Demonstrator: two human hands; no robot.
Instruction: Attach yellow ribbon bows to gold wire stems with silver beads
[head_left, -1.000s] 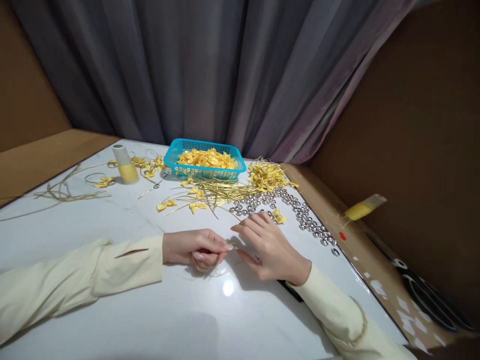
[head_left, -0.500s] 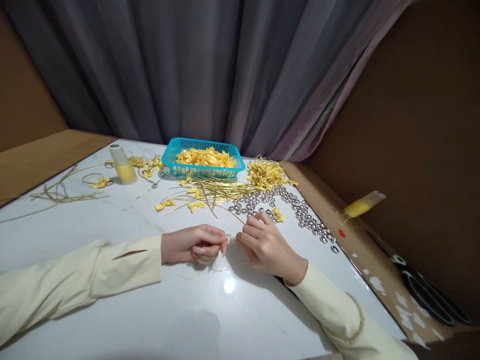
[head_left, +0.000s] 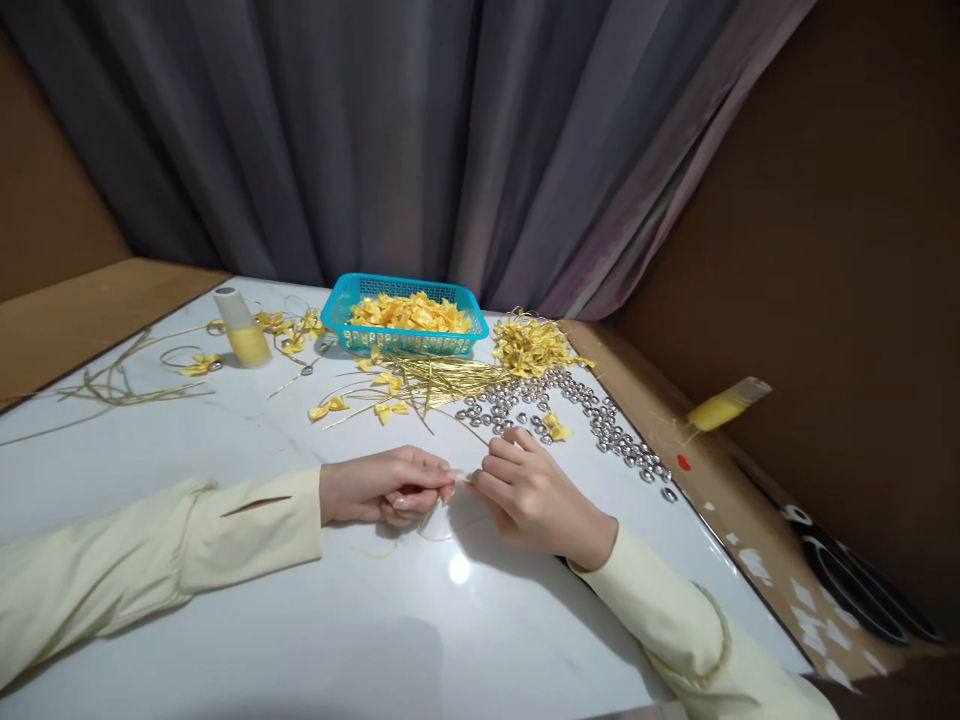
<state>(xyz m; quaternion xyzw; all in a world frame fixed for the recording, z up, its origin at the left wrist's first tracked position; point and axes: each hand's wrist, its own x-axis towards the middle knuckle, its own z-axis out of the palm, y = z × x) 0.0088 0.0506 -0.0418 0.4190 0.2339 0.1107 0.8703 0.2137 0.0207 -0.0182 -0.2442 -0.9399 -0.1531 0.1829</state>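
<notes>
My left hand [head_left: 401, 487] is closed in a pinch, thumb and forefinger pressed together on a thin gold cord. My right hand [head_left: 529, 495] faces it just to the right, its fingertips also closed on the cord, almost touching the left fingertips. A loop of the thin cord [head_left: 435, 538] hangs below the left fingers against the white table [head_left: 360, 640]. Whatever small piece lies between the fingertips is too small and covered to make out. Beyond the right hand are silver oval beads [head_left: 495, 410] and a yellow bow [head_left: 555, 427].
A blue basket [head_left: 405, 345] of yellow bows stands at the back. Gold cords [head_left: 442, 380] and a bundle of finished-looking bows [head_left: 532, 345] lie before it. A glue bottle [head_left: 244, 330] stands left; another bottle [head_left: 727, 405] and black scissors [head_left: 847, 580] are at right.
Both hands hold nearly the same place and grip. The fingertips shift slightly, and the hanging loop of cord changes shape a little.
</notes>
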